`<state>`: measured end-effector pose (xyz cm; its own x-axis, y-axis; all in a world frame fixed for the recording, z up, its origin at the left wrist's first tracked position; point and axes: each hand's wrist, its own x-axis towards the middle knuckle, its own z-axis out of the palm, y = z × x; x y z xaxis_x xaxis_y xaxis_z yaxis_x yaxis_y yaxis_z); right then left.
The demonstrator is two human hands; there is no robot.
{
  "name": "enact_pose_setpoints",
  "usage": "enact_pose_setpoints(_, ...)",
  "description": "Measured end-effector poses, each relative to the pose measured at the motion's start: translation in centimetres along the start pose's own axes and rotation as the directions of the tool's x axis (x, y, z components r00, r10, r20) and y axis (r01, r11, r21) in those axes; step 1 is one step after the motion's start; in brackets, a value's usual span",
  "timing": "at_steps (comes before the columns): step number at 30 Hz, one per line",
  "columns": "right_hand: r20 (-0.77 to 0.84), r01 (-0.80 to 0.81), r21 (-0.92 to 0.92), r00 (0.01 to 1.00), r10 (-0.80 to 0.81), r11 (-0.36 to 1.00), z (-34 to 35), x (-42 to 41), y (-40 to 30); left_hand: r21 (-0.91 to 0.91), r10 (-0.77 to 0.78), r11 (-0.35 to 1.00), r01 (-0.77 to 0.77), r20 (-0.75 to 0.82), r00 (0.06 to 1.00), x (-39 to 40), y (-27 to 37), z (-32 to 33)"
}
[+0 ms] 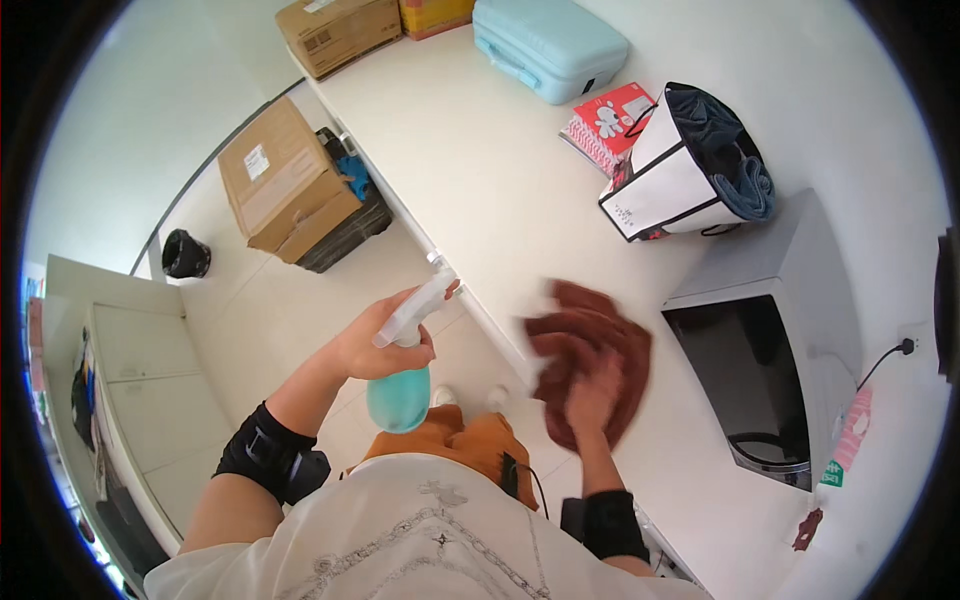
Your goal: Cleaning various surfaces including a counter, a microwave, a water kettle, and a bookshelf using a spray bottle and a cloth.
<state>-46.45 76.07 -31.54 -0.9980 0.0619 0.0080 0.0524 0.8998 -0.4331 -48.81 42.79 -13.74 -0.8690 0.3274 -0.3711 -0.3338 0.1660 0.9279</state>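
My left hand (386,337) is closed around the neck of a spray bottle (399,397) with a white trigger head and blue-green liquid inside. It holds the bottle upright over the floor, beside the edge of a white tabletop (420,172). On the right, my right hand (596,390) is on a bunched dark red cloth (630,345) over the tabletop. Hand and cloth are blurred. The fingers are partly hidden in the folds, and whether they grip the cloth or press flat on it cannot be told.
A microwave oven (750,360) stands right of the cloth. Beyond it are a white bag (660,172) with dark clothing, a red book (615,112) and a light blue case (551,45). Cardboard boxes (285,172) stand left on the floor, near a black bin (185,253).
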Motion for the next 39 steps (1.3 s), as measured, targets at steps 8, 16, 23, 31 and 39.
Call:
enact_pose_setpoints(8,-0.332,-0.765,-0.309,0.644,0.689,0.565,-2.3,9.0,5.3,-0.140,0.058,0.989,-0.038,0.142,0.988,5.3,-0.4,-4.6)
enact_pose_setpoints(16,-0.019,-0.120,-0.424,0.992,0.123,0.898,5.1,14.7,-11.5,0.037,-0.023,0.999,0.017,0.185,0.982,13.7,1.7,-12.4)
enact_pose_setpoints(23,0.015,-0.006,-0.271,1.000,0.010,0.963,10.7,30.8,-25.6,0.017,-0.028,0.999,0.027,0.067,0.997,16.8,3.9,-20.6)
enact_pose_setpoints(31,-0.013,0.070,-0.203,0.997,-0.075,0.977,17.4,43.5,-38.7,-0.025,0.091,0.995,-0.096,-0.165,0.982,15.1,4.2,-29.4)
enact_pose_setpoints(39,0.040,0.140,-0.188,0.990,-0.134,0.972,21.5,51.4,-46.9,-0.164,-0.026,0.986,0.009,-0.102,0.994,15.1,2.2,-39.7)
